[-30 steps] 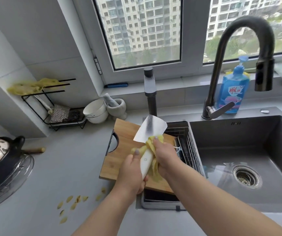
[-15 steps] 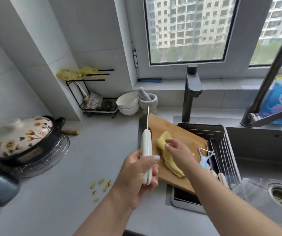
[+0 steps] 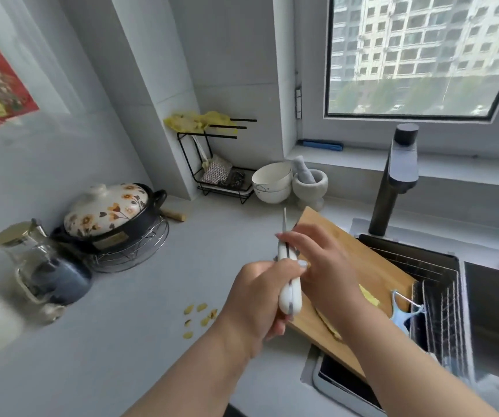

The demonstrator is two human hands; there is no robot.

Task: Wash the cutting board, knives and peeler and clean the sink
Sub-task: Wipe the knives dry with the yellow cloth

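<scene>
The knife-washing step looks to be in hand: the left hand (image 3: 260, 299) wraps its fingers round the white handle of the one knife (image 3: 288, 275), held edge-up over the table beside the cutting board (image 3: 359, 260). The right hand (image 3: 317, 260) hangs next to the blade, fingers relaxed, seemingly holding nothing. One yellow cloth (image 3: 368, 297) lies on the board; one blue peeler (image 3: 403, 314) rests at its sink-side edge. Next move likely needs the cloth picked up again, clear of the edge

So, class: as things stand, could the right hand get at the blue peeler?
Probably yes. The right hand holds nothing, and the peeler lies uncovered at the cutting board edge beside that arm.
</scene>
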